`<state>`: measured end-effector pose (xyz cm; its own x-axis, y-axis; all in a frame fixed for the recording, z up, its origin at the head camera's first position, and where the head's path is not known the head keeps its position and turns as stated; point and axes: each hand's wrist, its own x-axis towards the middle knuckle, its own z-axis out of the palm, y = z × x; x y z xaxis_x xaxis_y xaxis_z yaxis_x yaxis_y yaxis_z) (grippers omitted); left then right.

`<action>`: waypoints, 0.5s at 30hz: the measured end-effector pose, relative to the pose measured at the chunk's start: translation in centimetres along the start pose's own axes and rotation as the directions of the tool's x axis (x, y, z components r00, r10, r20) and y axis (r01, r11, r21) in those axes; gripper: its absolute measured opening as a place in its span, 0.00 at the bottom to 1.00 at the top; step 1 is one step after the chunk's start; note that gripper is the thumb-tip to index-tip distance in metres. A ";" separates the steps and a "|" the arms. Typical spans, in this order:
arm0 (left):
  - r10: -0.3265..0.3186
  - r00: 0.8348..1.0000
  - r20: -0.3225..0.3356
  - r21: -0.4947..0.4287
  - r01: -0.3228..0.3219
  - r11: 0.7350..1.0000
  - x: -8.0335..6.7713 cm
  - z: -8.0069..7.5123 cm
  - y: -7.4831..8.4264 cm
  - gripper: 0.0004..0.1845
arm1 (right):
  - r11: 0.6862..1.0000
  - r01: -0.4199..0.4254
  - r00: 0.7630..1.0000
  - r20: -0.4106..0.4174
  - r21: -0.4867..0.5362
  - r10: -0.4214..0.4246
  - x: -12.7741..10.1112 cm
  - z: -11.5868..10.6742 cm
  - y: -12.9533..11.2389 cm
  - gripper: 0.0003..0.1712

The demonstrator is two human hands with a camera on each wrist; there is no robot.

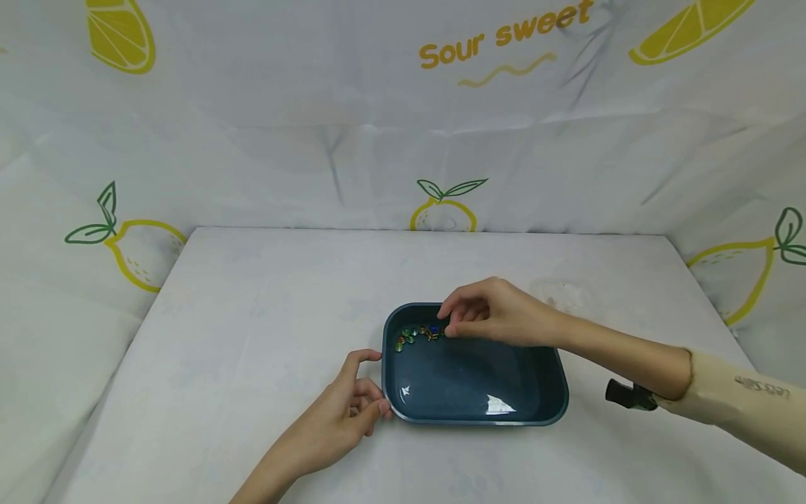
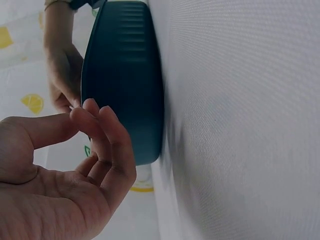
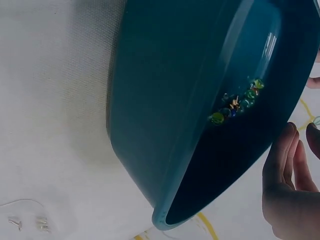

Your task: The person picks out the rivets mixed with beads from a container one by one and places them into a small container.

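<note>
A dark teal tray (image 1: pixel 472 381) stands on the white table. Small shiny pieces, like glass beads in green, blue and gold (image 1: pixel 411 334), lie in its far left corner. My right hand (image 1: pixel 497 311) reaches over the far rim, fingers bent down beside these pieces. In the right wrist view, the right thumb and fingertips (image 3: pixel 289 132) stand slightly apart, nothing visible between them. My left hand (image 1: pixel 340 413) rests loosely bent against the tray's near left corner. In the left wrist view, the left fingers (image 2: pixel 117 135) lie before the tray's outer wall (image 2: pixel 125 75).
Behind the right forearm lies a clear plastic container (image 1: pixel 563 295), partly hidden, with a few small bits in it. A black strap-like piece (image 1: pixel 630 395) hangs below the right sleeve (image 1: pixel 724 392). A white cloth with lemon prints (image 1: pixel 283 175) surrounds the table.
</note>
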<state>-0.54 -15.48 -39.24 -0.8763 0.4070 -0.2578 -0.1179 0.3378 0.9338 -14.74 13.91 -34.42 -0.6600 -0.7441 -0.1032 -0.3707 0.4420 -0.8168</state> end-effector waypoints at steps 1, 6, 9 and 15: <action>0.001 1.000 0.000 0.000 -0.001 1.000 0.0 0.0 0.0 0.33 | 1.000 -0.003 1.000 0.003 0.001 0.003 0.1 0.0 0.0 0.14; 0.002 1.000 0.001 -0.002 -0.002 1.000 0.0 0.0 0.0 0.33 | 1.000 -0.017 0.999 0.032 0.017 0.016 0.4 0.4 0.2 0.14; -0.001 1.000 0.001 -0.005 0.001 1.000 0.0 0.0 -0.1 0.33 | 1.000 -0.010 0.999 0.048 0.029 0.009 0.6 0.7 0.5 0.14; 0.002 1.000 0.001 -0.005 -0.002 1.000 0.0 0.0 -0.1 0.33 | 0.999 -0.005 0.998 0.056 0.033 0.003 0.9 1.1 1.2 0.14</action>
<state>-0.49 -15.52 -39.31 -0.8759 0.4089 -0.2563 -0.1184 0.3329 0.9355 -15.02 13.18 -36.10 -0.6240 -0.7693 -0.1373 -0.3453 0.4290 -0.8347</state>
